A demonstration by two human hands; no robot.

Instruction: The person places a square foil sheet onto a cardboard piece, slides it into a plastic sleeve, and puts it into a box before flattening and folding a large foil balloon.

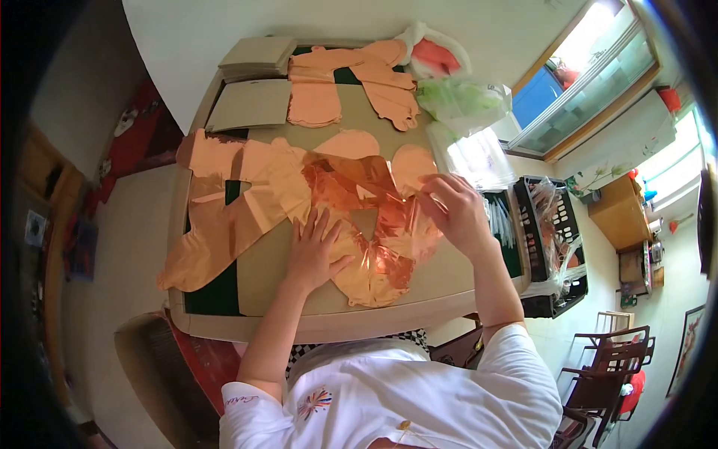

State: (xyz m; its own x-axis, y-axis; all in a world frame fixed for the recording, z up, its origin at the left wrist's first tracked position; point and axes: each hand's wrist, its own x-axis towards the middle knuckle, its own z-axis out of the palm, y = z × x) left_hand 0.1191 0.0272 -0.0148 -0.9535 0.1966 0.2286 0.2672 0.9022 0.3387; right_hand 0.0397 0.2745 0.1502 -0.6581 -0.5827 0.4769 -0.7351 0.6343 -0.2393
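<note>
Flat on the table in front of me lies a shiny rose-gold foil balloon point(351, 183), uninflated and creased, with a gap at its middle. My left hand point(310, 251) rests palm down on its lower left part, fingers spread. At the balloon's right side, my right hand point(458, 213) has its fingers bent together and appears to pinch the foil; the fingertips are partly hidden. Another flat foil balloon point(217, 224) stretches off to the left, and its right part meets the one under my hands.
More flat foil balloons point(314, 93) lie at the back beside stacks of grey cardboard point(250, 105). Clear plastic bags point(464, 105) and a red-and-white cloth item point(437, 56) are at the back right. A black crate point(550, 239) holding plastic wrapping stands right of the table point(277, 280).
</note>
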